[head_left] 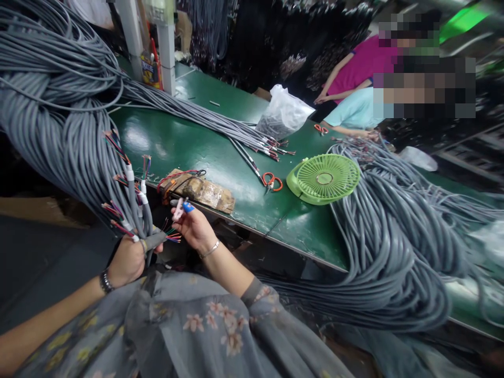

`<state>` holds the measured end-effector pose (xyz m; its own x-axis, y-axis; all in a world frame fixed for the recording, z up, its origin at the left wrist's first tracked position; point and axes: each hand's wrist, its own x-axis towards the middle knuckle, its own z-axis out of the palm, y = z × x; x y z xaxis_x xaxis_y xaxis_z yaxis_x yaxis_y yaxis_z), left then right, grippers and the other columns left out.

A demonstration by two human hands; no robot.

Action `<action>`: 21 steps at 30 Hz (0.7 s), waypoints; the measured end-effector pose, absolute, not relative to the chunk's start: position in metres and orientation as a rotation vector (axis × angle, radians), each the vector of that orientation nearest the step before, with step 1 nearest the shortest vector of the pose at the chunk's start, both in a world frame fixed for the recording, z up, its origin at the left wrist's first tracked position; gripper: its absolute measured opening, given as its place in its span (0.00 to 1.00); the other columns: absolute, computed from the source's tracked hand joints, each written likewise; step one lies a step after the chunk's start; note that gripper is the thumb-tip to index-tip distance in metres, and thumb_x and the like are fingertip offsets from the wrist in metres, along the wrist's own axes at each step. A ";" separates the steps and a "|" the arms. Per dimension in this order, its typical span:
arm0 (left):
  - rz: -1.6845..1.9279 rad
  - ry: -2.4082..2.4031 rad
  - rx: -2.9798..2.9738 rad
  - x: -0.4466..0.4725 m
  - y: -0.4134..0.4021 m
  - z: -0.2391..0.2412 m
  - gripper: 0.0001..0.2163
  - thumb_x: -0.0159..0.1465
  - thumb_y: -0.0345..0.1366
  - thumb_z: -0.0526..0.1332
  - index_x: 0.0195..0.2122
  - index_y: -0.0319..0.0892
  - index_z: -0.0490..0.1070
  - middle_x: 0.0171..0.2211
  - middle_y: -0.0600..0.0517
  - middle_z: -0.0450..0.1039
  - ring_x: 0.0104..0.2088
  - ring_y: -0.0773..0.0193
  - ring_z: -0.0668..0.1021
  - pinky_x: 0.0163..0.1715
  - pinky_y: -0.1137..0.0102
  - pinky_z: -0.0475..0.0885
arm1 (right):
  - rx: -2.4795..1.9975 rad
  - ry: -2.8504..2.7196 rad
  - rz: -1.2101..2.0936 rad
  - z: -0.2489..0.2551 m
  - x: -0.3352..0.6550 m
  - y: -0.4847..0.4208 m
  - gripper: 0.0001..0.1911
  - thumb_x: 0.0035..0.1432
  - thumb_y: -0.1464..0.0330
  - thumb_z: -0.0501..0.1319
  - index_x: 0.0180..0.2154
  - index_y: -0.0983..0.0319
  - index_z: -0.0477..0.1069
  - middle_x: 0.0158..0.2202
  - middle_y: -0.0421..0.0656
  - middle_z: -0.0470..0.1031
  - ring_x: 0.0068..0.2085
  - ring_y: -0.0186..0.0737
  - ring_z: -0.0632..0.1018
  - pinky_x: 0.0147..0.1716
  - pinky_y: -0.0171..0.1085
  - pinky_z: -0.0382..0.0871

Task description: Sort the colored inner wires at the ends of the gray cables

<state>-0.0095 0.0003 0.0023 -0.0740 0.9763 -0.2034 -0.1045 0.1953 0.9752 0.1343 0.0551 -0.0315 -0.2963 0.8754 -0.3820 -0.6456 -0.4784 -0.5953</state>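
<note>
My left hand point(128, 260) is closed around the end of a grey cable point(154, 240), whose thin coloured wires point(173, 236) fan out to the right. My right hand point(196, 227) is closed on a small tool with blue and pink-white handles point(181, 207), held just above those wires. Several more grey cable ends with white sleeves and coloured wires point(132, 184) hang beside my left hand from a huge bundle of grey cables point(51, 105) that drapes over from the upper left.
A green table point(177, 142) carries a worn brown jig with red wires point(200, 190), orange scissors point(271, 181), a green fan point(325, 178), a clear plastic bag point(283, 113) and more cable bundles point(394, 247). Two people sit at the far right.
</note>
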 end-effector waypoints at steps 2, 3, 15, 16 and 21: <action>1.166 1.284 0.923 -0.008 0.001 0.004 0.12 0.43 0.42 0.73 0.14 0.45 0.72 0.14 0.55 0.69 0.18 0.65 0.69 0.21 0.69 0.68 | -0.857 -0.432 1.903 -0.032 0.135 0.054 0.12 0.62 0.59 0.67 0.33 0.62 0.76 0.28 0.40 0.79 0.26 0.31 0.74 0.25 0.29 0.70; 1.171 1.280 0.918 -0.007 0.002 0.005 0.12 0.43 0.42 0.73 0.14 0.45 0.71 0.14 0.55 0.69 0.18 0.66 0.69 0.21 0.69 0.68 | -0.865 -0.439 1.899 -0.032 0.135 0.054 0.12 0.61 0.60 0.68 0.33 0.62 0.76 0.27 0.40 0.79 0.26 0.31 0.74 0.24 0.28 0.70; 1.272 1.283 0.787 0.006 0.010 0.007 0.10 0.39 0.38 0.72 0.14 0.44 0.71 0.13 0.56 0.69 0.18 0.67 0.69 0.21 0.71 0.67 | -1.009 -0.670 1.411 -0.045 0.130 0.055 0.24 0.51 0.48 0.71 0.21 0.59 0.69 0.18 0.34 0.68 0.22 0.30 0.66 0.25 0.32 0.66; 1.275 1.285 0.786 0.007 0.010 0.006 0.10 0.39 0.38 0.72 0.14 0.44 0.71 0.14 0.56 0.69 0.18 0.67 0.69 0.21 0.71 0.67 | -1.019 -0.690 1.379 -0.047 0.129 0.055 0.25 0.52 0.46 0.69 0.21 0.59 0.69 0.19 0.35 0.69 0.22 0.31 0.67 0.26 0.32 0.66; 1.247 1.287 0.840 0.007 0.008 0.004 0.11 0.41 0.39 0.72 0.14 0.44 0.71 0.14 0.56 0.70 0.19 0.67 0.70 0.21 0.71 0.66 | -0.929 -0.558 1.710 -0.045 0.126 0.059 0.27 0.56 0.42 0.65 0.30 0.60 0.75 0.25 0.41 0.76 0.27 0.37 0.74 0.31 0.37 0.72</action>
<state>0.0075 0.0083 0.0042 -0.1455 0.9640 -0.2227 -0.1925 0.1932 0.9621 0.1263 0.0588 -0.0454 -0.1356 0.9411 -0.3097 -0.5777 -0.3290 -0.7470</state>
